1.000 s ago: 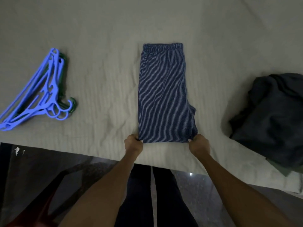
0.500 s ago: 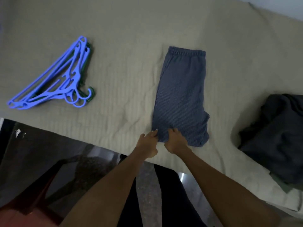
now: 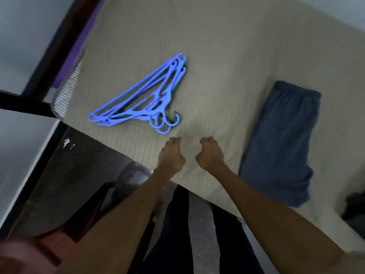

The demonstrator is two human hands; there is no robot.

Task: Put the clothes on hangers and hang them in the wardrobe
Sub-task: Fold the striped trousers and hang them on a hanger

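Hovering low over the near edge of the bed [image 3: 227, 56], side by side and nearly touching: left hand [image 3: 171, 155] and right hand [image 3: 210, 154], both with fingers curled under loosely, holding nothing. Reads as hands in transit toward the hangers rather than fists made on purpose, though motion blur hides the fingertips.

Just beyond the left knuckles, near but apart: stack of blue hangers [image 3: 144, 95], with a green one peeping out beneath, hooks turned toward the hands. Probably laid that way for an easy grab by the hook; top hanger likely to need peeling off from the nested rest.

Off to the right of the right hand, apart from it: folded blue striped shorts [image 3: 284, 139], flat on the cover, elastic waistband at the far end, leg hems toward the bed's edge. Seemingly smoothed and folded narrow to drape over a hanger bar. Not yet on any hanger.

At the right border, half cut off: dark heap of clothes [image 3: 355, 206], presumably waiting its turn.

Farther left, past the bed's corner: dark frame and a striped cloth edge [image 3: 65, 86], too blurred to name. No wardrobe in view.
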